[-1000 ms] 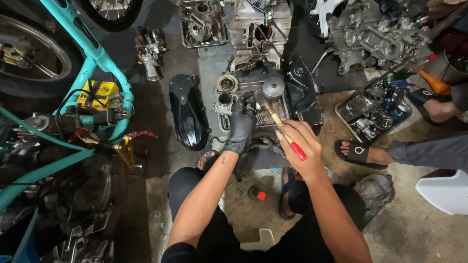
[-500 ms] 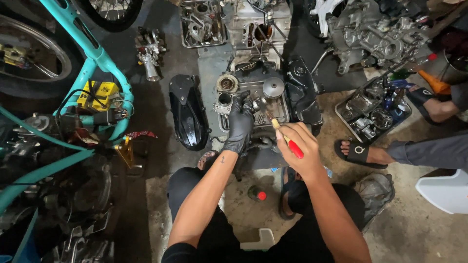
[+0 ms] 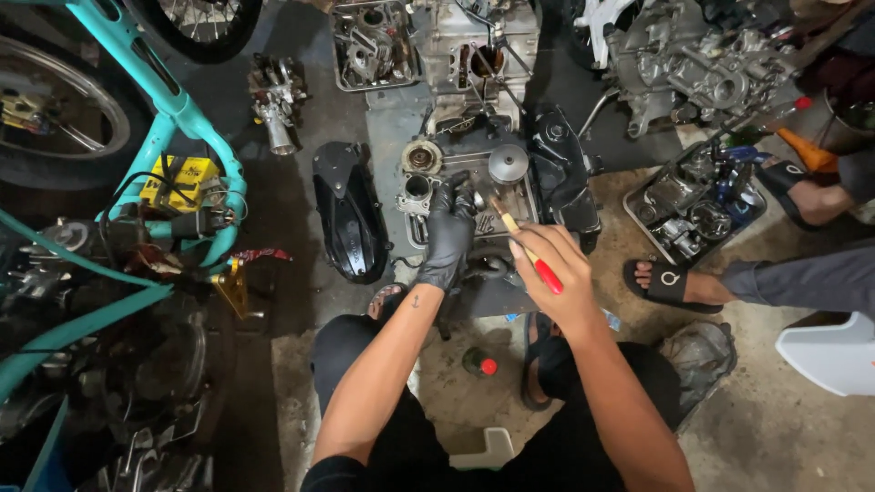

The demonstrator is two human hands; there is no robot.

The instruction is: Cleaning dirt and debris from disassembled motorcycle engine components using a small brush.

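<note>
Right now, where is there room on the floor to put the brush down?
Bare concrete shows at lower right, between the person's right arm and the white plastic piece. A smaller patch lies by the small red-capped bottle. Around the engine block, gloved left hand and tray of parts it is crowded.

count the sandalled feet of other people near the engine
2. One sandalled foot rests on the floor right of the person's right hand; the other is at the far right edge beside the parts tray. More may be hidden outside the view.
</note>
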